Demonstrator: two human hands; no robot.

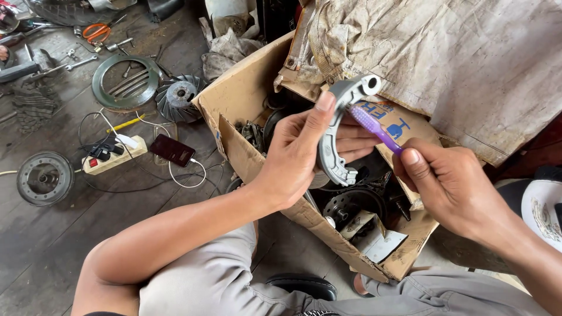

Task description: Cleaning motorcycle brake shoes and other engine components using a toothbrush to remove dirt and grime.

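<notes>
My left hand [304, 149] grips a curved grey metal brake shoe [339, 126], held upright over an open cardboard box [234, 105]. My right hand [442, 181] holds a purple toothbrush [374, 127] by its handle. The brush head rests against the inner side of the shoe, near its top end. The box holds dark metal parts, among them a round hub [351, 205]. My knees in grey trousers show at the bottom.
On the wooden floor at left lie a power strip [114, 155], a dark phone [172, 150] on a white cable, a finned metal disc [178, 96], a round ring grille [126, 82], a wheel hub [44, 177], orange scissors [96, 31] and wrenches. A dirty sheet [456, 58] covers the upper right.
</notes>
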